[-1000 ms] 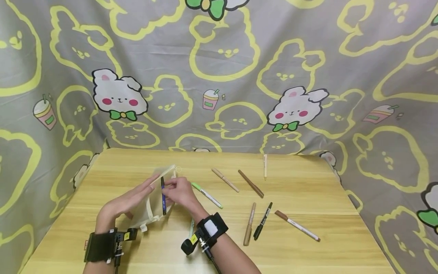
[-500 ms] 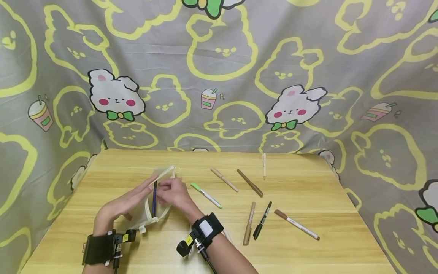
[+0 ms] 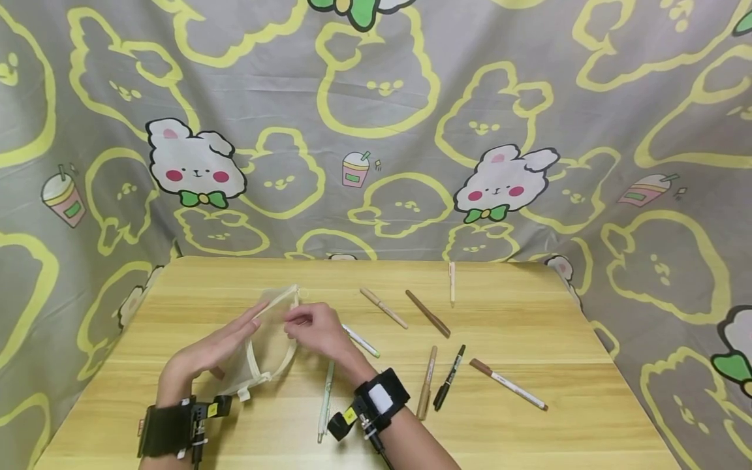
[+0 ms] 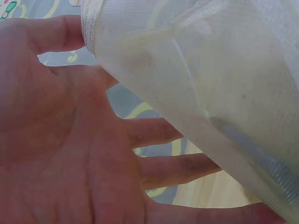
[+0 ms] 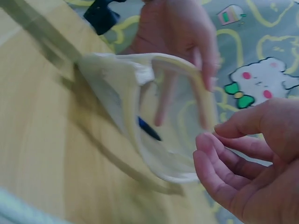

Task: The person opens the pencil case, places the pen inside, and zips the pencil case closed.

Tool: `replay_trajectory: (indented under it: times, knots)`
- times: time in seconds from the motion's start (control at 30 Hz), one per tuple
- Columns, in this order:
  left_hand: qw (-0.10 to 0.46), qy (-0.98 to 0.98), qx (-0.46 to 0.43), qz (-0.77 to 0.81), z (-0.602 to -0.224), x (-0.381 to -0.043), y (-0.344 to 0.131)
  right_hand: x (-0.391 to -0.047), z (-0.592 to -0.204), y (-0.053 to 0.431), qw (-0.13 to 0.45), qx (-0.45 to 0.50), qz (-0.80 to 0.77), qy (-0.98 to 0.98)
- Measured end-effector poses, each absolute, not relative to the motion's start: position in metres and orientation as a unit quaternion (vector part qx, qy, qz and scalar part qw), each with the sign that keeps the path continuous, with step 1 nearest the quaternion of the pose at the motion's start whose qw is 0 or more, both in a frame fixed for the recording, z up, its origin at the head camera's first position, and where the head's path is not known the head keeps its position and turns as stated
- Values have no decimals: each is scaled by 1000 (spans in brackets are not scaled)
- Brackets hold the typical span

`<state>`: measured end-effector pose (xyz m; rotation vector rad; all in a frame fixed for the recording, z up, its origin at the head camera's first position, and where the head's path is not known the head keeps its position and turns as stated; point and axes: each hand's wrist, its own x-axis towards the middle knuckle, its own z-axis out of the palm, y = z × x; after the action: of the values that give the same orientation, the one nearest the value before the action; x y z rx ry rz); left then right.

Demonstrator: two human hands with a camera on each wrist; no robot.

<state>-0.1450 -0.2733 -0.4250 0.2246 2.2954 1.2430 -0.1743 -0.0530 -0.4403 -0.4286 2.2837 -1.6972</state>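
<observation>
A translucent mesh pouch (image 3: 273, 339) with a cream zip edge stands tilted on the table's left side, its mouth facing right. Behind it, my left hand (image 3: 220, 346) supports the far side. Its fingers are straight and spread against the mesh in the left wrist view. A blue pen (image 5: 148, 129) lies inside the pouch, mostly hidden by the mesh. My right hand (image 3: 317, 326) is at the mouth, its fingers loosely bent and holding nothing. Its thumb tip is close to the rim; I cannot tell whether it touches.
Near my right wrist lie a pale green pen (image 3: 326, 405) and a green-tipped white pen (image 3: 361, 341). Farther right are beige (image 3: 384, 308), brown (image 3: 427, 313), cream (image 3: 452, 284), tan (image 3: 429, 385), black (image 3: 450, 378) and brown-capped (image 3: 508, 384) pens. A patterned curtain (image 3: 405, 150) surrounds the table.
The blue pen, pinched in my right hand earlier, has gone into the pouch and been let go. My right hand has drawn back slightly right. The left hand has kept its place.
</observation>
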Motion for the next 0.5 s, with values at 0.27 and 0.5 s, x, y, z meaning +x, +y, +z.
replay_trajectory:
  times: [0.27,0.5]
  knots:
    - [260,847,80,456,-427,-146,-272,-165,-416,-2,74,-220,-529,816]
    - [258,849,85,452,-426,-144,-270,-158,-403,44,31,-226,-500,835]
